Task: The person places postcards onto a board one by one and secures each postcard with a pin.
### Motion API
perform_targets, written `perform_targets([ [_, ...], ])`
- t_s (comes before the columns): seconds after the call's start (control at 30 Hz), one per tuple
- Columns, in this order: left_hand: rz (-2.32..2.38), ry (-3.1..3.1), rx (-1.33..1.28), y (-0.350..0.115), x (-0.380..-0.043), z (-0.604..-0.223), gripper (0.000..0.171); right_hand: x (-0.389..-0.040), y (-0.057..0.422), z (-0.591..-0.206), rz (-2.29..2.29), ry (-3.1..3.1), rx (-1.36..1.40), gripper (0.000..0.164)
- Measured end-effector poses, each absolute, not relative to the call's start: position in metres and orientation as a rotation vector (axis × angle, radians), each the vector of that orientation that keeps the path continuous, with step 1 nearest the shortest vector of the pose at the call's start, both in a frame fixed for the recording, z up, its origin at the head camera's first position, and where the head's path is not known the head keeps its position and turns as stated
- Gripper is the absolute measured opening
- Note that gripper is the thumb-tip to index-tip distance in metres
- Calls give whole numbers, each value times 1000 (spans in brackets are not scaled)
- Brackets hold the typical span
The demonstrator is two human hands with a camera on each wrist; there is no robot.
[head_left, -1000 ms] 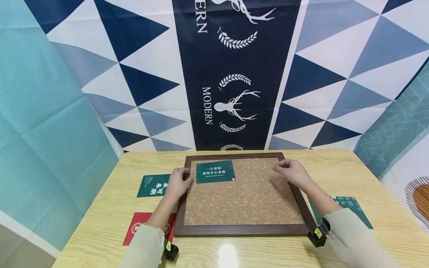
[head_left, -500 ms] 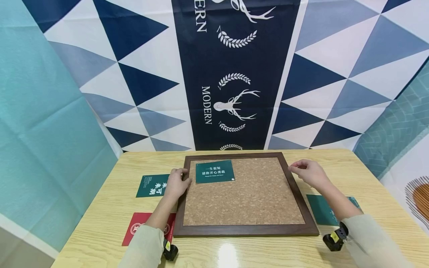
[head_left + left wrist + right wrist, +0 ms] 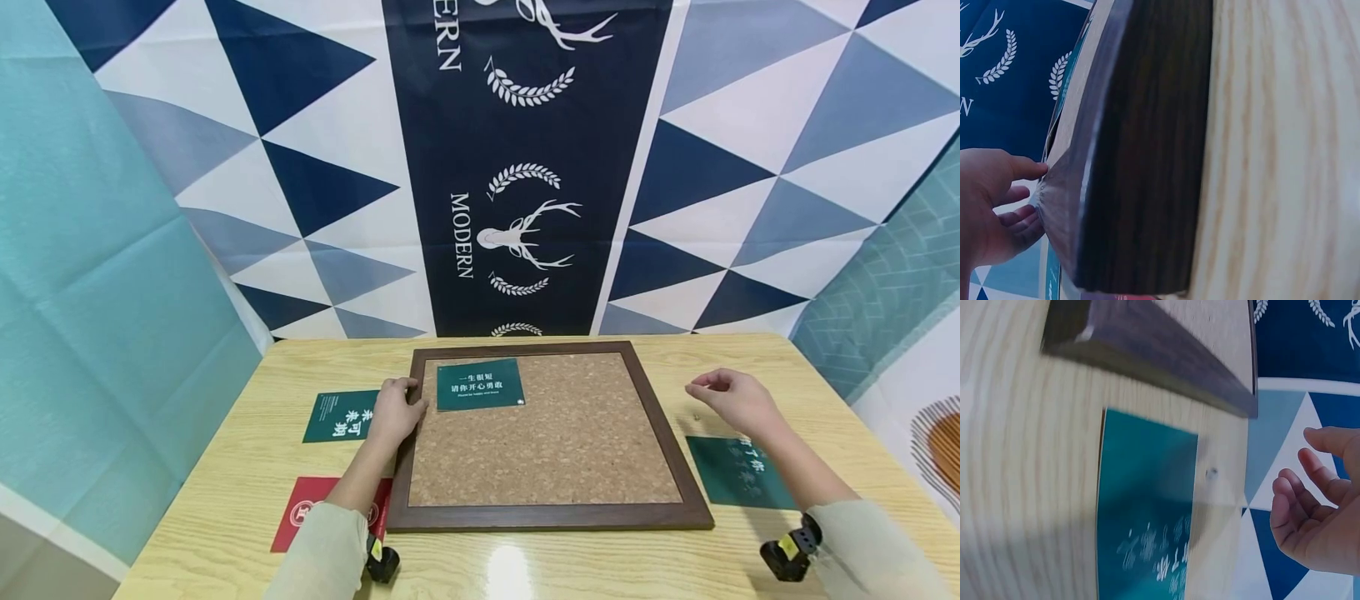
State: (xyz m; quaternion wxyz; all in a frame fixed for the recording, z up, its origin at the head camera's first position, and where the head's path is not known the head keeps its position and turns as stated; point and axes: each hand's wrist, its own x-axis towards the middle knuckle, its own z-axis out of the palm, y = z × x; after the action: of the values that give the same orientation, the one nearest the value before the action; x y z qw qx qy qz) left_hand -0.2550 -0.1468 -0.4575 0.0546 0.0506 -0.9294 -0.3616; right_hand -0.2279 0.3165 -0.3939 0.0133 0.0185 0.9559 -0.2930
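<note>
A cork board [image 3: 555,450] in a dark brown frame lies on the table, with a green postcard [image 3: 480,385] at its upper left. My left hand [image 3: 395,410] rests at the left side of the frame, thumb and fingers touching it. To the right of the board, my right hand [image 3: 738,402] hovers above the table, its fingers loosely curled and thumb apart from them, with nothing seen between them. Below it is a small shiny thing [image 3: 1211,473], too small to identify, near another green postcard [image 3: 1147,494] on the table.
Left of the board lie a green postcard [image 3: 341,417] and a red card [image 3: 300,508], the latter partly covered by my left forearm. A patterned cloth [image 3: 517,167] hangs behind the wooden table [image 3: 442,567].
My right hand has moved right, from above the cork board, across the frame, to over the table beside it. My left hand has stayed on the frame.
</note>
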Motion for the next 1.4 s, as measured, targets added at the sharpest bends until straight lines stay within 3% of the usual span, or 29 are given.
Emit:
perform_targets([
  [1.23,-1108,-2829,151,-149,-256,-456,48,-210,412,-410,-602,2862,45,70],
  [1.4,-1125,-2830,146,-149,-256,-455,47,-209,422,-414,-587,2817,92,78],
])
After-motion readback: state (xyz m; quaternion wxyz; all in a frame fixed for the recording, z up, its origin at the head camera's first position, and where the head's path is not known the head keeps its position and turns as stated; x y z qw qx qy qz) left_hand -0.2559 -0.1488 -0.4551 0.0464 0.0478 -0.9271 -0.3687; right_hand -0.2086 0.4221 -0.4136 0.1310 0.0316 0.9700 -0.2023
